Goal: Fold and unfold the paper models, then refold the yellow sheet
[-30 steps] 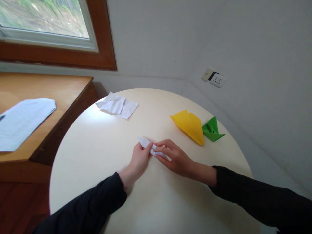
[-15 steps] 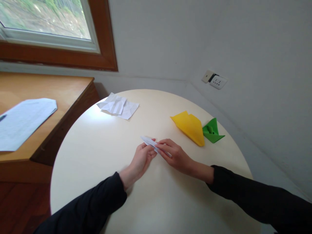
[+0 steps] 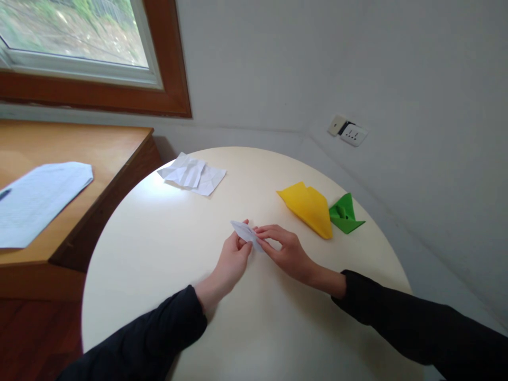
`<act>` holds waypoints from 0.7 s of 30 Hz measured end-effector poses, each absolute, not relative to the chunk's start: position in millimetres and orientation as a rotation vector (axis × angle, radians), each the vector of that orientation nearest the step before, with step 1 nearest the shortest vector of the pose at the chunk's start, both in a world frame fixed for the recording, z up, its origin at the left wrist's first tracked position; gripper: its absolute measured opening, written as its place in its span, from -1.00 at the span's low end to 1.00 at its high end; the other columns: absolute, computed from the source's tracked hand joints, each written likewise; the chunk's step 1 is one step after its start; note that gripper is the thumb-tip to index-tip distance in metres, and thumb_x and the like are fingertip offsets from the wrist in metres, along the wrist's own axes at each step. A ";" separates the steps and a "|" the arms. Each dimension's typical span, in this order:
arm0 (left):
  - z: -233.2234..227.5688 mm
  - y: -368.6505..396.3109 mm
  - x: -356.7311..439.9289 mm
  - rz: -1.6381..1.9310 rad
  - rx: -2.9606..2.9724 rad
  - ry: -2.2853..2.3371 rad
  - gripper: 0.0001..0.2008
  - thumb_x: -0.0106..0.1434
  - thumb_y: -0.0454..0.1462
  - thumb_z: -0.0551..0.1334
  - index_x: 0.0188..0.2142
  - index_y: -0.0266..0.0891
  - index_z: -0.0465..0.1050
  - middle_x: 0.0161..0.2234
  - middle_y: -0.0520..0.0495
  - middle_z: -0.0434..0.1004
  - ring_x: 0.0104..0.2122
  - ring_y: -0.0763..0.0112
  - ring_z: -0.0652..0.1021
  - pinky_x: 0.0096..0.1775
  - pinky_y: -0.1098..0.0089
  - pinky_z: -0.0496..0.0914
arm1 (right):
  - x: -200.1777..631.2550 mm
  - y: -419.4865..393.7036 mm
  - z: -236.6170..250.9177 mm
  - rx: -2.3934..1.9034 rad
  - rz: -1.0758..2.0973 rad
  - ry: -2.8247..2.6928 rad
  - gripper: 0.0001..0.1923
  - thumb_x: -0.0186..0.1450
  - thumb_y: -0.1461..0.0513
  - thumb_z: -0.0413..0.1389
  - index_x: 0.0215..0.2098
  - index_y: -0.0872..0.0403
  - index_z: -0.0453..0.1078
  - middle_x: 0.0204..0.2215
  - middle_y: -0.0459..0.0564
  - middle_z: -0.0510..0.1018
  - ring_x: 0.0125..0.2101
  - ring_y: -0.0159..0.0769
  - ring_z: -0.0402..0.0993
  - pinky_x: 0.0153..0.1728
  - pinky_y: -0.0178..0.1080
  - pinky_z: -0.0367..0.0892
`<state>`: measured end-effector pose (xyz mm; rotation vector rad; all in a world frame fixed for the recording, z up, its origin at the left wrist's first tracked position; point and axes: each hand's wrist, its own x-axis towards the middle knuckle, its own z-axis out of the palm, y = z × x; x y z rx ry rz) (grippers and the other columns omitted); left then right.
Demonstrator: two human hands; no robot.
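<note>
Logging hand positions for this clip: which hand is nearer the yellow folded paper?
Right. The right hand lies just left of and below the yellow folded paper, pinching the small white paper; the left hand holds the same paper, farther left.

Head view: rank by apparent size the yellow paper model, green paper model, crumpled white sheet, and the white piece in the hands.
1. crumpled white sheet and yellow paper model: look alike; the sheet lies farther off, so unsure.
2. green paper model
3. white folded piece, partly covered by left hand and right hand.
</note>
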<state>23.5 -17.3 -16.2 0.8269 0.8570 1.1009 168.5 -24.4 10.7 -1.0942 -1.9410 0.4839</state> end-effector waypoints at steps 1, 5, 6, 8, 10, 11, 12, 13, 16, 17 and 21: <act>-14.0 -17.9 23.5 1.100 0.835 0.856 -0.43 0.04 -0.36 0.23 0.09 -0.30 0.24 -0.08 -0.19 0.50 -0.04 0.21 0.48 0.04 0.22 0.28 | 168.3 -24.1 10.3 -1.077 0.469 -1.939 -0.87 0.20 0.35 0.11 -0.31 0.03 0.44 -0.25 0.03 0.56 -0.19 -0.27 0.49 -0.14 -0.16 0.41; -6.6 -20.3 23.3 1.110 0.856 0.872 -0.39 0.09 -0.37 0.21 0.16 -0.30 0.14 -0.01 -0.21 0.46 0.00 0.22 0.45 0.06 0.22 0.26 | 165.8 -22.1 9.0 -1.035 0.423 -1.925 -0.87 0.21 0.34 0.11 -0.31 0.01 0.44 -0.26 0.02 0.56 -0.20 -0.27 0.49 -0.18 -0.17 0.43; -6.0 -20.6 23.1 1.116 0.865 0.885 -0.39 0.10 -0.37 0.20 0.16 -0.29 0.13 0.00 -0.20 0.46 0.00 0.22 0.45 0.07 0.22 0.25 | 165.0 -21.6 9.1 -1.027 0.420 -1.920 -0.87 0.21 0.34 0.11 -0.31 0.01 0.44 -0.26 0.02 0.55 -0.21 -0.27 0.50 -0.18 -0.18 0.43; -5.8 -20.8 22.8 1.126 0.879 0.906 -0.41 0.11 -0.38 0.19 0.15 -0.29 0.14 -0.01 -0.20 0.46 0.00 0.24 0.45 0.07 0.22 0.24 | 163.7 -20.8 9.9 -1.016 0.429 -1.911 -0.88 0.20 0.34 0.11 -0.32 0.02 0.43 -0.27 0.02 0.55 -0.22 -0.27 0.49 -0.19 -0.19 0.43; -5.8 -21.0 22.6 1.134 0.873 0.902 -0.43 0.11 -0.37 0.20 0.13 -0.29 0.15 -0.03 -0.20 0.47 -0.01 0.25 0.46 0.06 0.24 0.26 | 163.0 -20.3 11.1 -1.012 0.456 -1.899 -0.89 0.20 0.34 0.11 -0.34 0.03 0.43 -0.29 0.02 0.55 -0.23 -0.28 0.49 -0.19 -0.19 0.42; -5.4 -21.1 22.5 1.140 0.862 0.890 -0.44 0.11 -0.37 0.21 0.12 -0.28 0.16 -0.04 -0.20 0.47 -0.02 0.26 0.46 0.04 0.25 0.27 | 163.0 -20.1 11.8 -1.012 0.477 -1.890 -0.90 0.20 0.34 0.11 -0.34 0.03 0.43 -0.29 0.02 0.54 -0.23 -0.29 0.49 -0.19 -0.19 0.42; -4.9 -21.4 22.4 1.145 0.849 0.875 -0.44 0.10 -0.36 0.22 0.11 -0.28 0.16 -0.06 -0.19 0.48 -0.04 0.27 0.48 0.02 0.27 0.29 | 163.2 -20.0 12.6 -1.016 0.505 -1.878 -0.91 0.20 0.33 0.12 -0.35 0.03 0.43 -0.30 0.01 0.54 -0.24 -0.29 0.49 -0.19 -0.19 0.42; -4.1 -21.7 22.4 1.149 0.839 0.863 -0.45 0.09 -0.36 0.23 0.09 -0.27 0.17 -0.09 -0.17 0.50 -0.08 0.28 0.50 -0.01 0.28 0.31 | 163.6 -19.9 13.4 -1.023 0.538 -1.863 -0.92 0.20 0.33 0.12 -0.37 0.04 0.42 -0.31 0.01 0.54 -0.24 -0.29 0.49 -0.19 -0.19 0.41; -1.8 -22.9 22.4 1.149 0.840 0.852 -0.48 0.06 -0.37 0.26 0.03 -0.25 0.20 -0.23 -0.09 0.53 -0.21 0.34 0.54 -0.09 0.32 0.35 | 165.0 -19.8 16.4 -1.063 0.656 -1.821 -0.96 0.19 0.30 0.13 -0.43 0.05 0.40 -0.33 0.02 0.54 -0.24 -0.27 0.49 -0.21 -0.17 0.41; -1.4 -23.2 22.5 1.148 0.843 0.850 -0.50 0.05 -0.37 0.26 0.00 -0.24 0.21 -0.26 -0.06 0.53 -0.24 0.36 0.54 -0.11 0.33 0.35 | 165.4 -19.9 17.4 -1.078 0.685 -1.811 -0.95 0.18 0.29 0.14 -0.45 0.05 0.39 -0.34 0.02 0.54 -0.25 -0.26 0.49 -0.22 -0.16 0.41; -2.2 -23.3 23.7 1.169 0.861 0.809 -0.56 0.05 -0.38 0.27 -0.07 -0.20 0.21 -0.27 -0.04 0.52 -0.24 0.37 0.54 -0.12 0.34 0.34 | 166.2 -21.3 20.8 -1.080 0.722 -1.798 -0.93 0.18 0.26 0.15 -0.47 0.05 0.39 -0.34 0.01 0.53 -0.25 -0.26 0.49 -0.21 -0.16 0.40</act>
